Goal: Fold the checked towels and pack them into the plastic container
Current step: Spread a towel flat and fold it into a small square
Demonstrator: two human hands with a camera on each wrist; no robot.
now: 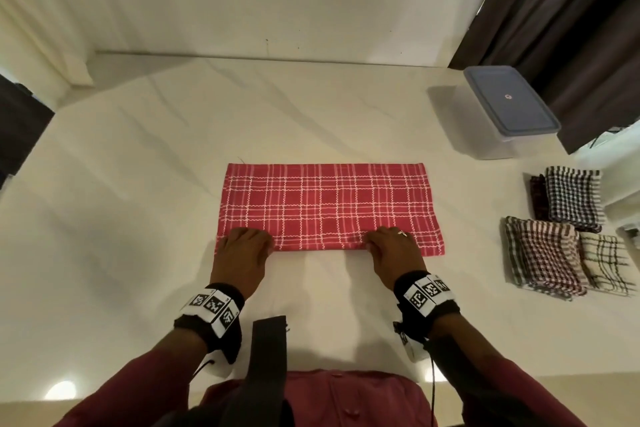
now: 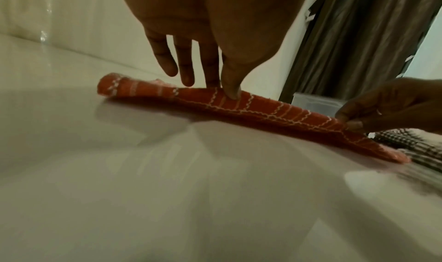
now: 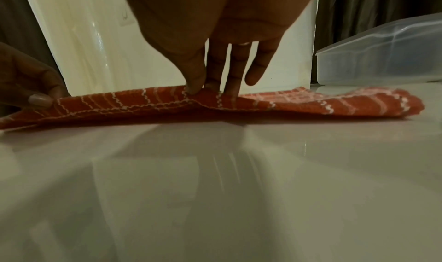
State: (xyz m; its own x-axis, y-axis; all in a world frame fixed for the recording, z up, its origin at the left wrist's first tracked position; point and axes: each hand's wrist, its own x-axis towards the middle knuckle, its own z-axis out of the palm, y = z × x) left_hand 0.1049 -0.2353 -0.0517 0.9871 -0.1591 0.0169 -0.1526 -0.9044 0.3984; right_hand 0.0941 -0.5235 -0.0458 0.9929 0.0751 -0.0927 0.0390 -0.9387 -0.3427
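Table [image 1: 138, 184] left open; right: folded towels [image 1: 554, 253], container [image 1: 509, 107].

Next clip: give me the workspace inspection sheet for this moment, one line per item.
Surface: glossy white table, faint grey veining.
Job's things: red checked towel folded into a long strip, near edge lifted; plastic container far right, blue lid on.
Clutter: four folded checked towels at the right edge.
Grippers: left hand and right hand each pinch the towel's near edge.
Cables: black cord hangs from the right wrist band.
Surroundings: white wall, dark curtain behind the container.
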